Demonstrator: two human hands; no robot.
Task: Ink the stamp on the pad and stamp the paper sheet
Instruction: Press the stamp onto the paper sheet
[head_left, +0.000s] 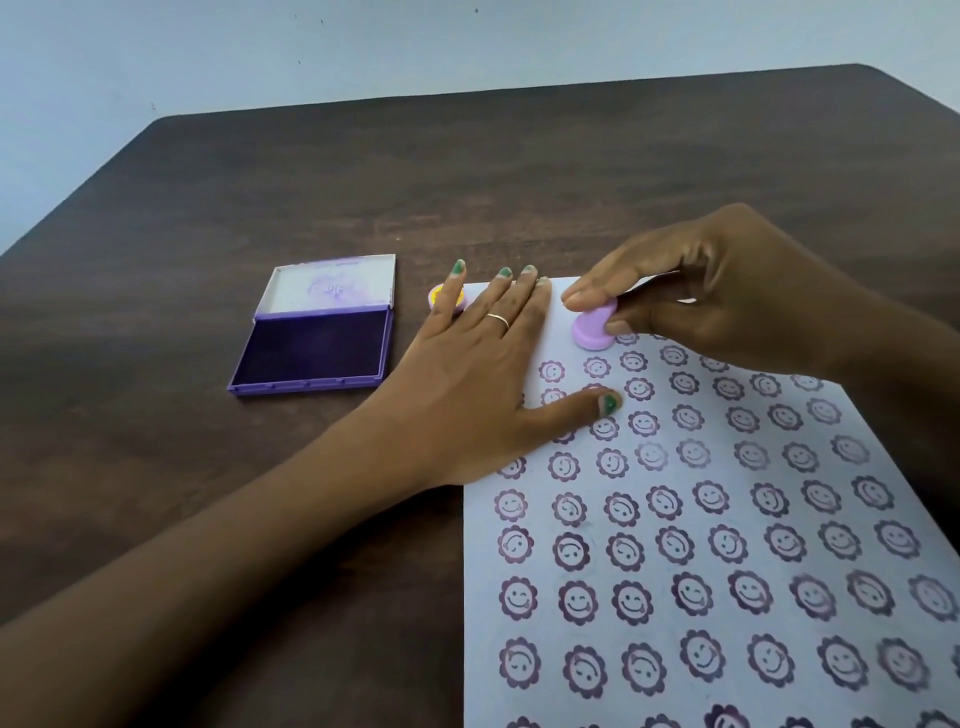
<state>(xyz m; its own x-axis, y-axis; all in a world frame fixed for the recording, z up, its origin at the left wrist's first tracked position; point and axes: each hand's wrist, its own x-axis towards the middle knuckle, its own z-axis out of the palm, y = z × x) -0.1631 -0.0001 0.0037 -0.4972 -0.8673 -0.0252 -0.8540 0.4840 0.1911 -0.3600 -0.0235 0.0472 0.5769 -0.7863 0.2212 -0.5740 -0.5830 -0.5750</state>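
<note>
A white paper sheet (727, 525) covered with several rows of purple smiley-flower prints lies on the right of the table. My right hand (727, 291) pinches a small lilac round stamp (594, 328) between thumb and fingers, its face down on the sheet near the top left corner. My left hand (483, 374) lies flat with fingers spread on the sheet's left edge, holding nothing. A purple ink pad (311, 345) sits open to the left, its lid (332, 285) raised behind it.
A small pink and yellow round piece (441, 297) lies just beyond my left fingertips, partly hidden by them. The dark wooden table (363, 182) extends far back to a pale wall. The table's left edge runs diagonally at the left.
</note>
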